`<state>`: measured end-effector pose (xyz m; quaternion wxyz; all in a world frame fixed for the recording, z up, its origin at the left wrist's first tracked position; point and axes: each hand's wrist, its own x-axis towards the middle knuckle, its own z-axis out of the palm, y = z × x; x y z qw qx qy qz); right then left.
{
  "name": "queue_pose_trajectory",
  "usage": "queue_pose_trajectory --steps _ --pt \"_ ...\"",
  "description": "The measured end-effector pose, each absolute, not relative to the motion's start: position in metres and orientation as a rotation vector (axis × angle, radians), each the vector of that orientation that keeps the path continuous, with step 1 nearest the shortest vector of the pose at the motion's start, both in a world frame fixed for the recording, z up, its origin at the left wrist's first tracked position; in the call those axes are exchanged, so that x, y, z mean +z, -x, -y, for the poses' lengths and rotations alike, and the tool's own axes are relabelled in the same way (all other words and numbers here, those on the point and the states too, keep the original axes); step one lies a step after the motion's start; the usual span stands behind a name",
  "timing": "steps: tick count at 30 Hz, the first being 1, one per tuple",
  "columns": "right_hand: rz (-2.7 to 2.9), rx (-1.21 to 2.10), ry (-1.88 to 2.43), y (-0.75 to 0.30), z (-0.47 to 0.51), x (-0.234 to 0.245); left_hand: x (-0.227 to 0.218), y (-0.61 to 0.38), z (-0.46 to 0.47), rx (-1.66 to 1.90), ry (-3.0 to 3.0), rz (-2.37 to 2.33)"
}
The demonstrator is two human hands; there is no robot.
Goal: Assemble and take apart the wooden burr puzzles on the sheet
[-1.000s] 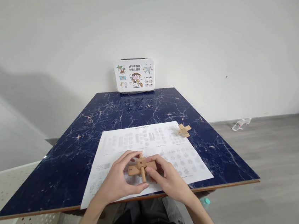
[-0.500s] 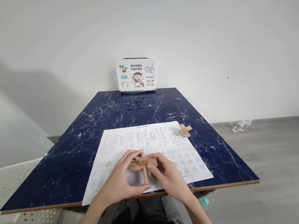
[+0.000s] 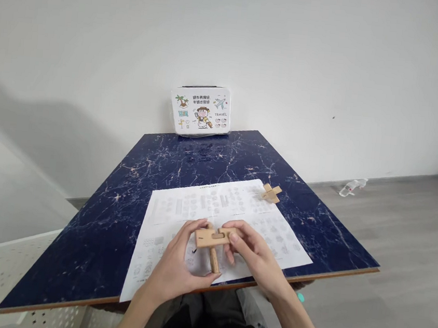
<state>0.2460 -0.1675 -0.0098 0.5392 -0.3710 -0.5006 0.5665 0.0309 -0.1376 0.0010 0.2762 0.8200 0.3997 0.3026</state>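
Note:
A wooden cross-shaped puzzle [image 3: 213,239] of interlocked notched bars is held just above a printed instruction sheet [image 3: 274,237] near the front edge of the table. My left hand [image 3: 175,266] curls round its left side and lower bar, fingers closed on it. My right hand [image 3: 254,256] pinches the right end of the horizontal bar between thumb and fingers. A second small wooden cross puzzle [image 3: 271,192] lies on the far right corner of the sheet, away from both hands.
The dark blue marble-patterned table [image 3: 187,168] stands against a white wall. A white illustrated case [image 3: 200,110] stands upright at its far edge. A plastic bottle [image 3: 352,186] lies on the grey floor at right. A white perforated surface [image 3: 2,287] sits lower left.
Both hands have turned the wooden puzzle, so its horizontal bar now shows a notched face toward me. The hands stayed over the sheet; the view shifted slightly.

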Motion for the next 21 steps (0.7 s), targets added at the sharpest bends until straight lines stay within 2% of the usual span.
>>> queue_pose_trajectory --steps 5,12,17,21 --pt "1.126 1.098 1.013 -0.266 0.165 -0.008 0.001 -0.031 0.139 0.829 -2.243 -1.121" --pt "1.49 0.606 1.519 -0.287 0.152 -0.036 -0.004 -0.029 0.139 0.805 -2.302 -1.149" --pt "1.616 0.29 1.527 -0.282 0.152 -0.038 -0.004 -0.029 0.14 0.784 -2.243 -1.099" --pt "1.699 0.352 1.361 -0.278 0.165 -0.019 -0.005 -0.028 0.141 0.752 -2.196 -1.107"
